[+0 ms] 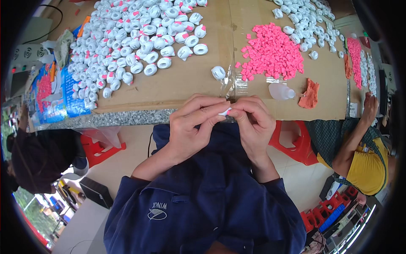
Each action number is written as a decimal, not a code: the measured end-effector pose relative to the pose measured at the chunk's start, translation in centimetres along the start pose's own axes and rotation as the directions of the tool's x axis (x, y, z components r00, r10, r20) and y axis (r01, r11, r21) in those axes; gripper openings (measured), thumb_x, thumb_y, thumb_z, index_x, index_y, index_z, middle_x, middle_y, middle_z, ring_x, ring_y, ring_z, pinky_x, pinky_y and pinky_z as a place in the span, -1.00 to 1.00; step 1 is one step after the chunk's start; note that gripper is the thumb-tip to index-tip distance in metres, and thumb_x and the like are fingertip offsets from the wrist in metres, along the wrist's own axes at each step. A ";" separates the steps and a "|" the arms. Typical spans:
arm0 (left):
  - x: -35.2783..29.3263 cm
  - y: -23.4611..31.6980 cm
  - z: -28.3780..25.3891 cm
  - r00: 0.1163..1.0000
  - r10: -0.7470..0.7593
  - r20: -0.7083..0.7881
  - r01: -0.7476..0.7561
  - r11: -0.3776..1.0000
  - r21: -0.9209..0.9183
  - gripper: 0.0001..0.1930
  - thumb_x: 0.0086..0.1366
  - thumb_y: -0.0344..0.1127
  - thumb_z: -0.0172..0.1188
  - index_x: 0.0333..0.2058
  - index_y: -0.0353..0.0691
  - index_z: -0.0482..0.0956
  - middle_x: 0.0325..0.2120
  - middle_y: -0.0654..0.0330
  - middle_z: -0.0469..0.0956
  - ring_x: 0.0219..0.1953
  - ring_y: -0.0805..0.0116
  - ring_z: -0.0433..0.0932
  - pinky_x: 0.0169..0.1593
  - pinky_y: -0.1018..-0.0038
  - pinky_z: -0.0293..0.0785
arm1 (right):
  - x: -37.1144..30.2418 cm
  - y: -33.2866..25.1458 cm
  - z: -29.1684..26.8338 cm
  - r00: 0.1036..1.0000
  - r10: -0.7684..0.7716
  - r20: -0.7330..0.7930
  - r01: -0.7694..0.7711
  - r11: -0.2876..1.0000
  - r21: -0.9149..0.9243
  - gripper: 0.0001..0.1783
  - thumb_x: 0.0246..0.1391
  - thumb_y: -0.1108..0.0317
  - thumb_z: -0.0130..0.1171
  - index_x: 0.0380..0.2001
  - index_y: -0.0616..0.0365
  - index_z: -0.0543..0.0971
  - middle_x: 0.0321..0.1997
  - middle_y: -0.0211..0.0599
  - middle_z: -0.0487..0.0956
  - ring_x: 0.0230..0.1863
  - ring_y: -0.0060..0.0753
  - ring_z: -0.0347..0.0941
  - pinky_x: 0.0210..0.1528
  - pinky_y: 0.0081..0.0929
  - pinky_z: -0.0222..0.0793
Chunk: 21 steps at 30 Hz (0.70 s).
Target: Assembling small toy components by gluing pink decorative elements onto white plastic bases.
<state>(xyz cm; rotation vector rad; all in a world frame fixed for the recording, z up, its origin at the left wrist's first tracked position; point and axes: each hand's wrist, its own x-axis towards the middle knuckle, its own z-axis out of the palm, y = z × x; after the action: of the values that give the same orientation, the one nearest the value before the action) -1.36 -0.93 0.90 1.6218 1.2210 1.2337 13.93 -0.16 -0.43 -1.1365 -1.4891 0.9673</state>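
Note:
Pinched between both hands at the table's near edge is a small white plastic piece [225, 112], mostly covered by fingers. My left hand [192, 122] grips it from one side with thumb and fingers. From the other side, my right hand [253, 122] closes on it, with a bit of pink showing by the fingertips. Just beyond lies one loose white piece [218, 73] with an oval opening. To the right is a heap of small pink pieces [270, 53]. A big spread of white pieces [139, 42], several with pink parts on them, covers the left.
Cardboard [186, 80] covers the stone-edged table. A small translucent bottle [281, 91] lies on its side near an orange cloth [309, 94]. More white pieces [306, 21] sit at the far right. One person in yellow [368, 169] works at right, another in dark clothing [40, 161] at left.

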 end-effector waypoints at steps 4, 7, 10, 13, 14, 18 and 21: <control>0.1 -0.2 -0.2 0.999 0.017 -0.027 -0.017 1.000 0.015 -0.72 -0.07 -0.62 0.23 -0.31 -0.26 0.59 -0.35 0.15 0.55 -0.32 0.30 0.52 -0.34 0.54 0.47 | 0.2 -0.1 0.4 1.000 -0.010 -0.008 0.010 1.000 0.013 -0.91 -0.10 0.57 0.20 -0.45 0.30 0.51 -0.43 -0.32 0.48 -0.43 -0.58 0.35 -0.45 -0.71 0.23; 0.1 -0.3 -0.7 1.000 -0.020 0.007 0.020 1.000 0.012 -0.74 -0.01 -0.61 0.20 -0.28 -0.29 0.59 -0.32 0.10 0.55 -0.30 0.34 0.52 -0.28 0.57 0.45 | 0.4 -0.3 0.6 0.999 0.049 -0.009 -0.049 0.998 0.049 -0.91 -0.11 0.57 0.20 -0.46 0.30 0.53 -0.42 -0.31 0.49 -0.42 -0.58 0.36 -0.44 -0.71 0.24; 0.5 -0.3 -1.4 0.981 -0.191 0.026 0.192 0.977 -0.092 -0.76 0.01 -0.60 0.20 -0.28 -0.29 0.59 -0.33 0.10 0.55 -0.28 0.34 0.52 -0.26 0.56 0.44 | 0.8 -0.8 0.8 0.996 0.091 0.024 -0.092 0.996 0.019 -0.91 -0.12 0.60 0.20 -0.46 0.31 0.54 -0.41 -0.30 0.49 -0.42 -0.58 0.37 -0.41 -0.73 0.26; 2.1 -0.7 -2.6 0.989 -0.128 -0.078 0.130 0.991 0.024 -0.77 0.02 -0.63 0.17 -0.29 -0.32 0.59 -0.27 0.10 0.53 -0.22 0.38 0.50 -0.21 0.57 0.42 | 0.8 -1.3 0.7 0.987 0.158 -0.023 -0.156 0.987 0.047 -0.91 -0.13 0.64 0.18 -0.46 0.33 0.55 -0.41 -0.30 0.49 -0.43 -0.57 0.38 -0.40 -0.72 0.28; 3.0 -1.0 -2.9 0.989 -0.126 -0.076 0.128 0.991 0.023 -0.77 0.02 -0.63 0.17 -0.29 -0.32 0.59 -0.27 0.10 0.53 -0.22 0.38 0.50 -0.21 0.57 0.42 | 0.6 -1.3 0.3 0.990 0.122 -0.070 -0.121 0.993 0.013 -0.91 -0.13 0.66 0.14 -0.47 0.34 0.54 -0.42 -0.30 0.49 -0.42 -0.56 0.38 -0.37 -0.71 0.28; 5.3 -0.7 -3.3 0.960 -0.036 -0.278 0.092 0.977 0.194 -0.72 0.01 -0.59 0.18 -0.23 -0.25 0.57 -0.22 0.16 0.50 -0.27 0.40 0.45 -0.28 0.56 0.38 | -1.4 0.2 -2.5 0.963 -0.169 -0.209 0.131 0.974 -0.183 -0.82 -0.09 0.71 0.04 -0.35 0.35 0.49 -0.33 -0.27 0.46 -0.31 -0.53 0.36 -0.26 -0.69 0.27; 5.0 -1.3 -2.4 0.989 0.074 -0.125 -0.018 0.916 0.401 -0.69 0.00 -0.54 0.20 -0.20 -0.23 0.56 -0.24 0.18 0.49 -0.30 0.37 0.42 -0.31 0.54 0.35 | -2.5 2.2 -4.6 0.826 -0.322 -0.463 0.196 0.934 -0.300 -0.72 -0.06 0.70 0.01 -0.21 0.29 0.43 -0.21 -0.25 0.42 -0.22 -0.53 0.31 -0.21 -0.68 0.23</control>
<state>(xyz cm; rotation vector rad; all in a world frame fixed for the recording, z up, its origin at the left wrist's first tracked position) -3.58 4.30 1.58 1.8881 1.6130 1.1948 19.04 -1.96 -2.19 -1.2025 -1.2959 0.2615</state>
